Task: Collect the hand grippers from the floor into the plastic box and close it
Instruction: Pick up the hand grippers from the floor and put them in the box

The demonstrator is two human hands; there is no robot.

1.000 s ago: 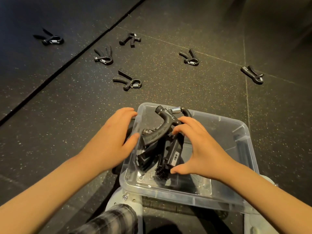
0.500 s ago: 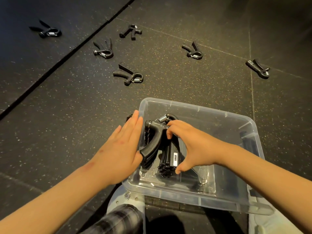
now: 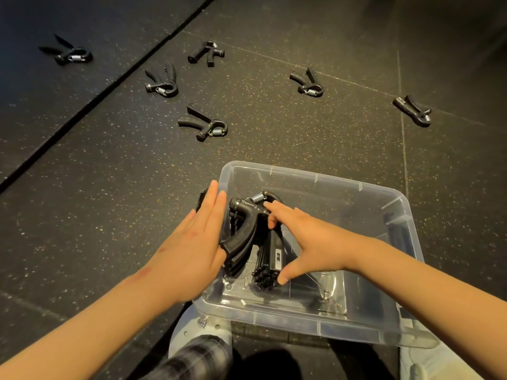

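Observation:
A clear plastic box (image 3: 315, 179) stands open on the floor in front of me. Several black hand grippers (image 3: 247, 231) are stacked against its left wall. My left hand (image 3: 192, 250) lies flat with straight fingers along that wall, thumb beside a handle. My right hand (image 3: 307, 242) reaches into the box, fingertips on the top gripper near its spring and thumb at the handle ends. Several more hand grippers lie on the floor beyond: the nearest (image 3: 204, 123), others (image 3: 162, 83), (image 3: 308, 83), (image 3: 414, 111).
Two further grippers lie far left (image 3: 64, 54) and far centre (image 3: 207, 53). The floor is dark speckled rubber matting with a seam (image 3: 109, 91) running diagonally. My shoes (image 3: 197, 327) and a plaid trouser leg (image 3: 197, 357) are just below the box.
My left hand went from curled over the box's left rim to flat with straight fingers along it. My right hand spread over the stack, which now sits lower and tighter against the left wall.

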